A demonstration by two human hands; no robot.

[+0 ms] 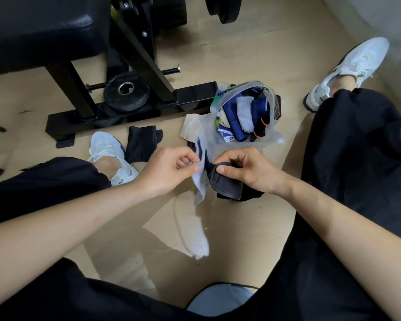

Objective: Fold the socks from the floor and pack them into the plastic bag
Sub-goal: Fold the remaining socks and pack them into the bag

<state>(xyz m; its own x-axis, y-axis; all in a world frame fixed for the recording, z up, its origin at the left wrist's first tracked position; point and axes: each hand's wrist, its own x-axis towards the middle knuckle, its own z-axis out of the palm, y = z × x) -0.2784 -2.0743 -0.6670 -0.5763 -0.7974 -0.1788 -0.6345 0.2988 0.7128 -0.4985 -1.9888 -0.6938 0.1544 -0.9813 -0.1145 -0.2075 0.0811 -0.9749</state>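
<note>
The plastic bag [267,141] lies open on the floor, its mouth towards the person, with folded socks [241,114] packed inside.

Just in front of the bag:
- The left hand [169,167] pinches a light blue sock [199,184] between thumb and curled forefinger. The sock hangs down from the pinch.
- The right hand [243,170] has its fingers curled round the cuff of a dark grey sock [227,188], with the thumb pressed on top.
- The two socks touch between the hands.

A cream sock [191,128] lies against the left side of the bag. A black sock [141,144] lies further left of the bag, beside a white shoe [109,149]. A white sock [198,242] lies on the floor well in front of the bag, nearer the person. Behind the bag stands a black bench frame [134,112] with a weight plate [125,92].
</note>
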